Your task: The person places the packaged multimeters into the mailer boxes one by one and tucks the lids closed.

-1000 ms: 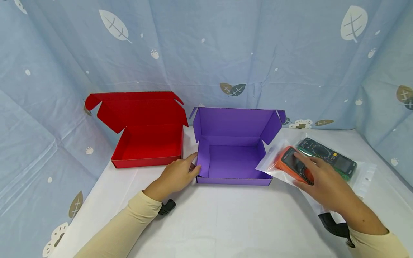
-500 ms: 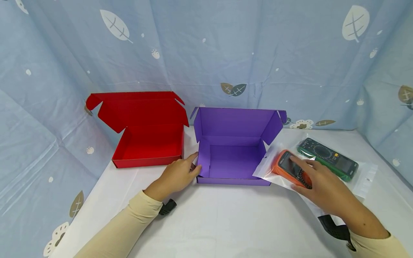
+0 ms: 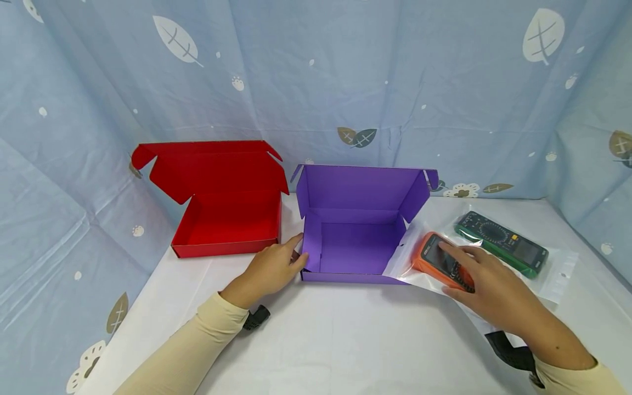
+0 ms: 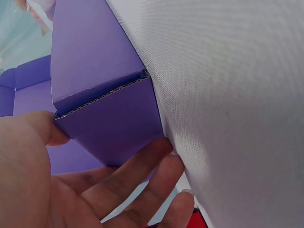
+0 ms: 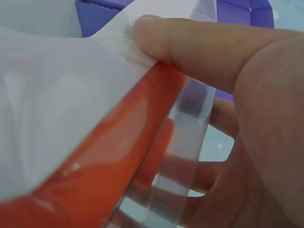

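Note:
An open purple cardboard box point(image 3: 357, 247) stands in the middle of the table, its lid raised at the back. My left hand point(image 3: 269, 272) holds its left side; in the left wrist view the thumb is at the rim and the fingers lie along the outer wall. To the box's right, my right hand point(image 3: 494, 288) grips an orange multimeter point(image 3: 436, 253) inside a clear plastic bag point(image 5: 52, 109). Thumb and fingers are on opposite sides of the bagged meter. One corner of the bag overlaps the box's front right corner in the head view.
A green multimeter point(image 3: 501, 241) in another clear bag lies at the right of the table. An open red cardboard box point(image 3: 232, 219) stands left of the purple one. Blue patterned cloth point(image 3: 296, 93) hangs behind and at the sides.
My right hand has moved slightly left with the bagged orange multimeter, away from the green one. The left hand and both boxes stay in place.

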The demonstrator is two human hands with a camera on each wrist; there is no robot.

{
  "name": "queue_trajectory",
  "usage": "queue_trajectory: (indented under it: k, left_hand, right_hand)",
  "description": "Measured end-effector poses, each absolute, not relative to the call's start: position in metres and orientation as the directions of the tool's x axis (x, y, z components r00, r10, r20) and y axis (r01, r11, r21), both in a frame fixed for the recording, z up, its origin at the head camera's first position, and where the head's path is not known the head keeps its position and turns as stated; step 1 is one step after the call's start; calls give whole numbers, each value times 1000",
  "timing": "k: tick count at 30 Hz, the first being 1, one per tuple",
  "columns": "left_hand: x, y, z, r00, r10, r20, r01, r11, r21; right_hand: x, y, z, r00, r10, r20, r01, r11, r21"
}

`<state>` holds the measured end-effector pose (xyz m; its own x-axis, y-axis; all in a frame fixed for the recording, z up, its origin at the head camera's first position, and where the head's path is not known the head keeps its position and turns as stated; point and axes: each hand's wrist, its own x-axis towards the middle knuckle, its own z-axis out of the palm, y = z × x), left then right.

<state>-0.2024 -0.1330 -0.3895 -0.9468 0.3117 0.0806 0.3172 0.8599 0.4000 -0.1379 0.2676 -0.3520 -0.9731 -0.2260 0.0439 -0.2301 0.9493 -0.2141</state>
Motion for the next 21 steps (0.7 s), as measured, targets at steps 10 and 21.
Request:
queue_trajectory:
  k: [10, 21]
  left_hand:
    - [-202, -133, -389, -945, 315, 82, 321, 858, 401]
    - [-202, -133, -389, -943, 319, 91, 328, 855, 402]
  right_hand:
    - [-134, 262, -351, -972, -232, 23, -232, 947, -222]
    - [-132, 255, -348, -939, -319, 129, -340, 918, -202]
